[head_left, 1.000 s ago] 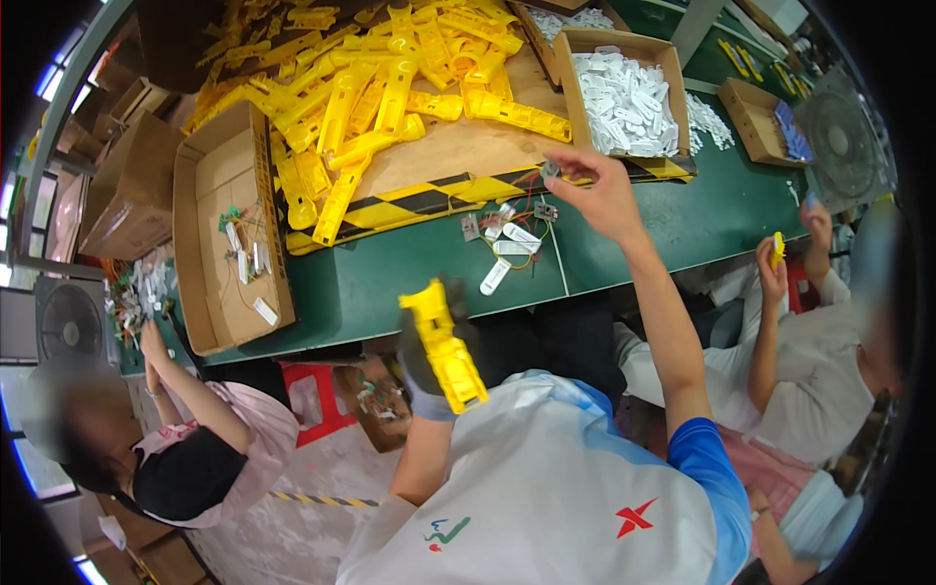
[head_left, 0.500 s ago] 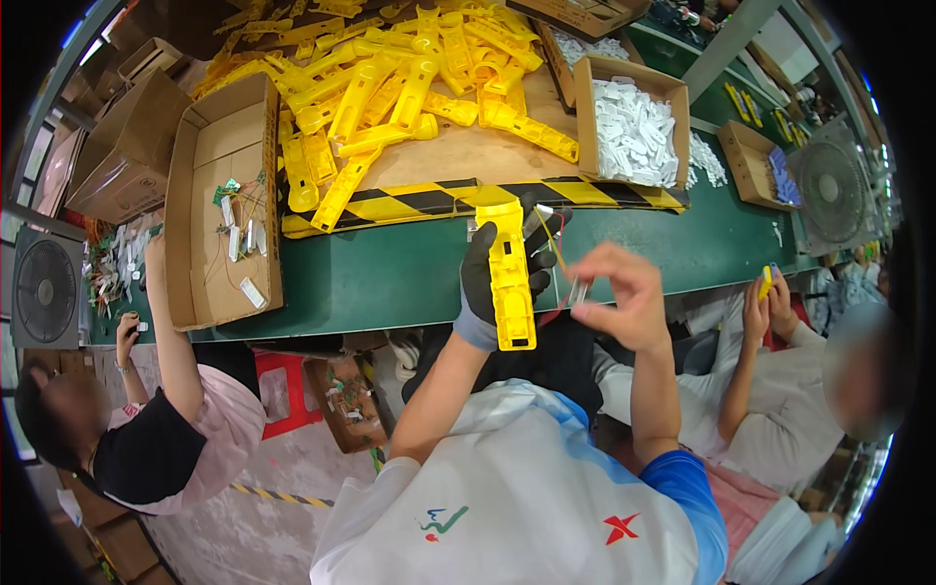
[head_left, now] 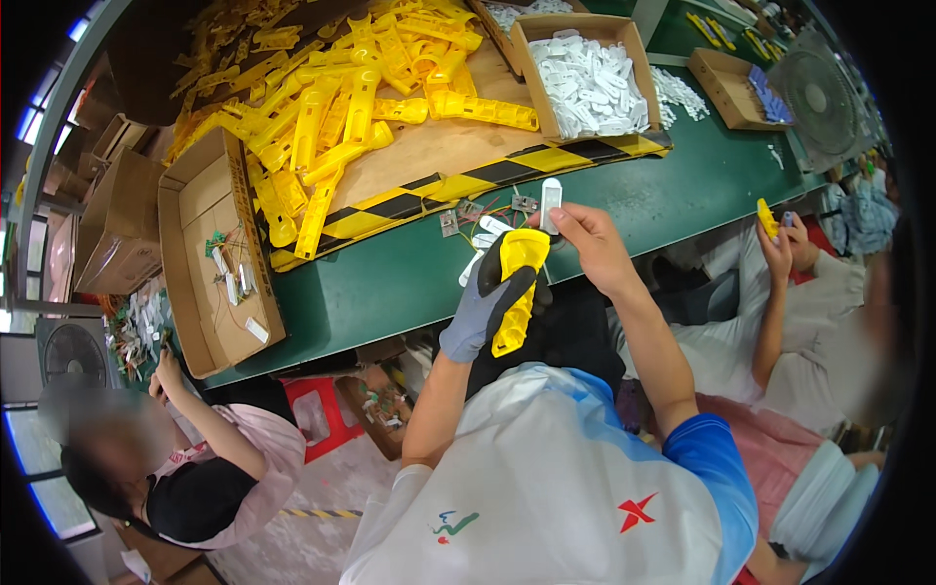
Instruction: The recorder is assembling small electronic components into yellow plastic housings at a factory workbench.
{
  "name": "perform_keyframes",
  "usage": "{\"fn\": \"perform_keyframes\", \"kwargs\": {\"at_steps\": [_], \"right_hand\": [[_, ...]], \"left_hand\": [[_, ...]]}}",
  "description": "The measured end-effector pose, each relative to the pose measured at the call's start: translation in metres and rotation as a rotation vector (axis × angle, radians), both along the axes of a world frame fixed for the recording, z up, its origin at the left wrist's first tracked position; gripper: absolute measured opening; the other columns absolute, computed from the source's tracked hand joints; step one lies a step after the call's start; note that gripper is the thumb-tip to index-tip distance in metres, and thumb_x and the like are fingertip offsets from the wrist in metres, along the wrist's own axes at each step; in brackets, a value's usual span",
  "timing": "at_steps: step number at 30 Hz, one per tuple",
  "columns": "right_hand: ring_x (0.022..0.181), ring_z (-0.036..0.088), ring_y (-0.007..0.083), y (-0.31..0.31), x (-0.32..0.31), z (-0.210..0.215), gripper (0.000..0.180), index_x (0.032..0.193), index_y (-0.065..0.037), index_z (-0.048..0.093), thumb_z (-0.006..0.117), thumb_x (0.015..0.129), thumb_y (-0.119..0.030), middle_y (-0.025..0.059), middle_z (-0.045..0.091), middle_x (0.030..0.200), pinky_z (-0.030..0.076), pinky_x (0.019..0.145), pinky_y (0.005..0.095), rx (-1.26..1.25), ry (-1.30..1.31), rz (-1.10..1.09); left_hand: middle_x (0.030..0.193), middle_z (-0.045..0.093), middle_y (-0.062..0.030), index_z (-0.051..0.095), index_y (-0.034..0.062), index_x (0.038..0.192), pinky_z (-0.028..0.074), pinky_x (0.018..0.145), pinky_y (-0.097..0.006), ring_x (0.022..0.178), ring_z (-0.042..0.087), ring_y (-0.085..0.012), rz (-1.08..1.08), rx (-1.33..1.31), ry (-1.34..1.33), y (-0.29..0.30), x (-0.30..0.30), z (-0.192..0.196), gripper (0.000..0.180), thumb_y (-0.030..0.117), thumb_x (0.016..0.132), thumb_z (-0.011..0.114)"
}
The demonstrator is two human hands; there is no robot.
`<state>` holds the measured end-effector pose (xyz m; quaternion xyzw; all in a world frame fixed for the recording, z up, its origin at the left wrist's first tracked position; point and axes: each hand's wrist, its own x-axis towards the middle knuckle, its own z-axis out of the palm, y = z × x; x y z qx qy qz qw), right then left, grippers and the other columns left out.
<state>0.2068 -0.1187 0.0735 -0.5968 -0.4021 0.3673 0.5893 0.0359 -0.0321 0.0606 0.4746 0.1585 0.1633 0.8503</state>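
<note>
Yellow, smooth, moulded plastic: showed a hollow, elongated shell (head_left: 525, 251), ribbed inside, clasped in the left hand (head_left: 483, 310), gloved in grey and black, at the near edge of the green bench (head_left: 331, 312). Presented also a slim white piece (head_left: 552, 203), rounded at one end, pinched between thumb and fingers of the bare right hand (head_left: 597, 244), just beside the shell. Showed the hands apart. Pointed the shell's broad end away from the wearer, the other end toward the body, with the long axis steep and leaning slightly right at the top. Included, beyond, a wooden board (head_left: 419, 156) with a black-and-yellow striped edge (head_left: 487, 174), a heap of similar yellow shells (head_left: 341, 107), a cardboard box (head_left: 529, 88) of white pieces, and co-workers seated at either side.
</note>
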Motion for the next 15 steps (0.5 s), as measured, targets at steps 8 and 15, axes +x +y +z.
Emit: {"fn": "perform_keyframes", "kwargs": {"at_steps": [8, 15], "right_hand": [[0.058, 0.054, 0.0081, -0.031, -0.026, 0.031, 0.032, 0.088, 0.001, 0.069, 0.051, 0.1, -0.024, 0.0032, 0.06, 0.064, 0.043, 0.055, 0.0251, -0.151, 0.004, 0.393], [0.057, 0.05, 0.0063, -0.015, -0.036, 0.009, 0.028, 0.087, 0.002, 0.068, 0.059, 0.096, -0.023, 0.0007, 0.056, 0.06, 0.04, 0.052, 0.0243, -0.389, -0.173, 0.392]], "left_hand": [[0.11, 0.063, -0.0097, 0.049, 0.0023, 0.127, 0.052, 0.077, -0.031, 0.091, 0.063, -0.0173, 0.839, 0.201, -0.2, 0.027, -0.008, -0.016, 0.041, 0.033, 0.1, 0.054], [0.114, 0.059, -0.0124, 0.041, 0.0, 0.134, 0.047, 0.087, -0.033, 0.102, 0.06, -0.0202, 0.608, 0.484, -0.25, 0.02, -0.019, -0.023, 0.06, 0.046, 0.097, 0.054]]}}
